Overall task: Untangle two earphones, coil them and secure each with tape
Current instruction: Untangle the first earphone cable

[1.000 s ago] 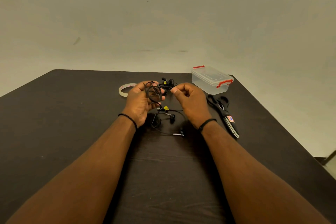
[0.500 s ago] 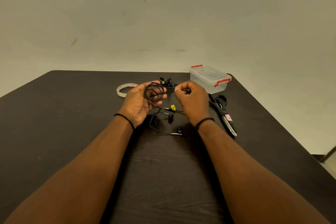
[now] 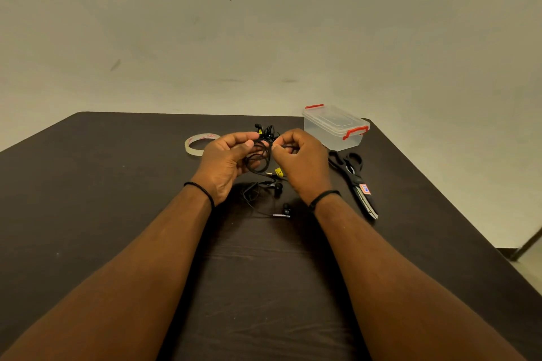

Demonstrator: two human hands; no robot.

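Observation:
My left hand [image 3: 227, 161] holds a black earphone cable coil [image 3: 258, 157] above the dark table [image 3: 88, 199]. My right hand [image 3: 303, 160] pinches the same cable at the coil's upper right. The cable's loose end trails down to the table, where its earbuds [image 3: 283, 199] and a plug with a yellow tag [image 3: 277, 173] lie. A second black earphone [image 3: 265, 129] lies bundled on the table just behind my hands. A roll of clear tape [image 3: 199, 143] lies flat to the left of my left hand.
A clear plastic box with red latches [image 3: 335, 127] stands at the table's back right corner. Black-handled scissors [image 3: 353, 182] lie to the right of my right hand. The table's right edge [image 3: 457, 214] runs diagonally close by.
Both hands moved closer together and slightly away from me. The right hand now meets the coil, which has turned in the left hand.

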